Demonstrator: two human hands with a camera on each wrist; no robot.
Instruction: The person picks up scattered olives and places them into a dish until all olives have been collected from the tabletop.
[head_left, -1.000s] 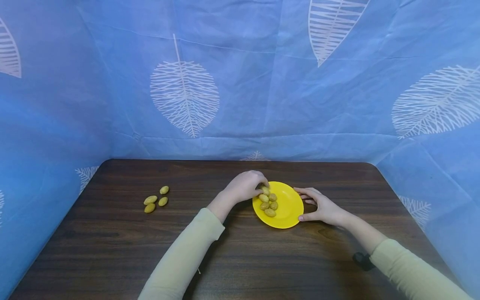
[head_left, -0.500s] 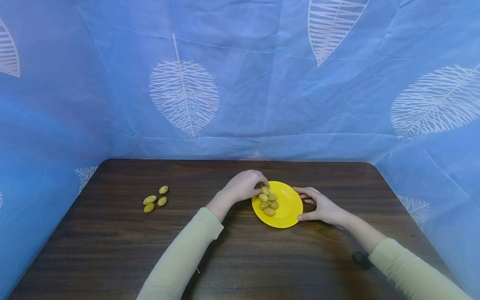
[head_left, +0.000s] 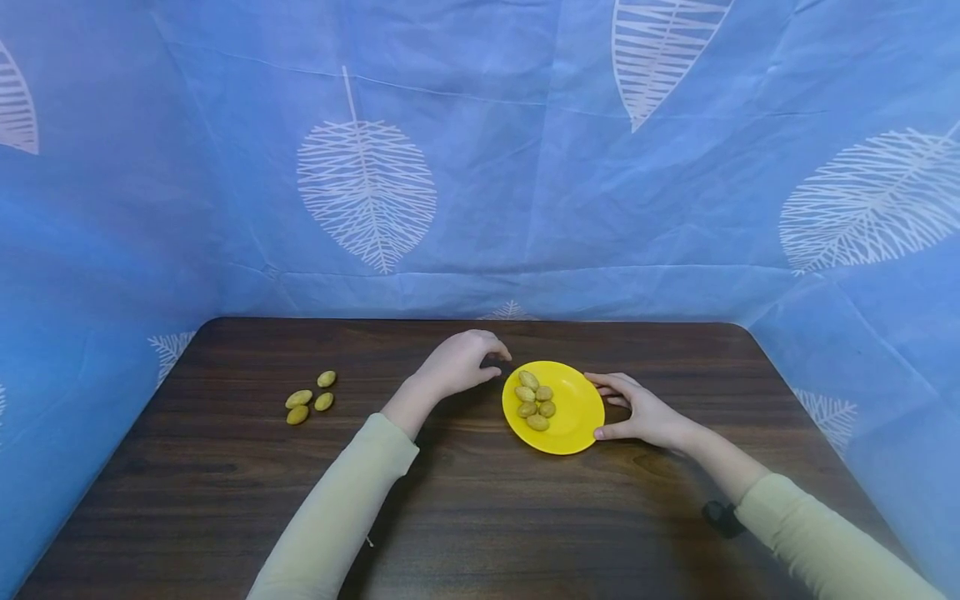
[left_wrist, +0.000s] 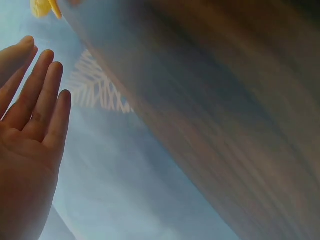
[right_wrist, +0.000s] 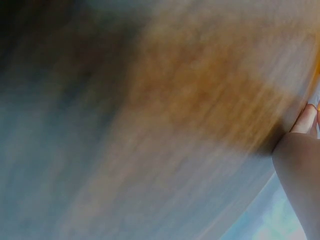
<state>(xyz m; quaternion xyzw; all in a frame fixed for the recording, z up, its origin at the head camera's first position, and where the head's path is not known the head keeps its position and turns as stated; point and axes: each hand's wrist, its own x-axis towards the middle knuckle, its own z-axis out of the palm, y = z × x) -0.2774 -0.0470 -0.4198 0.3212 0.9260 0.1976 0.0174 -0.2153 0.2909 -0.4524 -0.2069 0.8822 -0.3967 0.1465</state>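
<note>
A yellow plate (head_left: 573,412) lies on the table in the head view, with several small, oval, yellow-green olive-like pieces (head_left: 537,422) grouped on its left half. My left hand (head_left: 461,365) is just left of the plate, thumb and fingers apart and nothing between them. The left wrist view shows that hand's palm (left_wrist: 30,145) with the fingers extended. At the plate's right rim, my right hand (head_left: 641,414) holds the edge with thumb in front and fingers behind. In the right wrist view, only part of the right hand (right_wrist: 300,160) shows at the right edge.
More of the oval pieces (head_left: 298,399) lie loose on the left of the dark wooden table (head_left: 480,517). Behind the table hangs a blue cloth (head_left: 480,167) with white leaf prints. A small black object (head_left: 722,518) is by the right sleeve.
My left hand has let go of an oval piece on the plate and drawn away up and to the left, its fingers spreading. The right hand stays at the rim.
</note>
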